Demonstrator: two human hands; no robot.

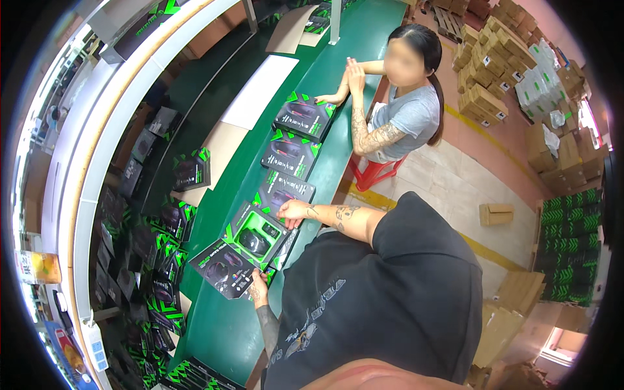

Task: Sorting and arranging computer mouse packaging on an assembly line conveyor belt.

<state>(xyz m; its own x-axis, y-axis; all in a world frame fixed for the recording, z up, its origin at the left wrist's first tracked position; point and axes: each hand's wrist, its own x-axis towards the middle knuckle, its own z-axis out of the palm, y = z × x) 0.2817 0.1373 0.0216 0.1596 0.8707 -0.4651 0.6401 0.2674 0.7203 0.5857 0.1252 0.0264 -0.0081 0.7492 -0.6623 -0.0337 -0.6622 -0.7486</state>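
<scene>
A black mouse box lies opened on the green table, its green tray showing. In the tray sit a black computer mouse and a small dark item. The printed lid is folded out to the left. My left hand is closed on the near edge of the box, by the lid's corner. My right hand has its fingers curled at the box's far right corner, touching it; what is under the fingertips is partly hidden. Closed mouse boxes lie just beyond.
Further along the table a seated person rests an arm beside a closed box. To the left, many black and green boxes crowd a lower surface behind cardboard strips. Cartons stand on the floor at right.
</scene>
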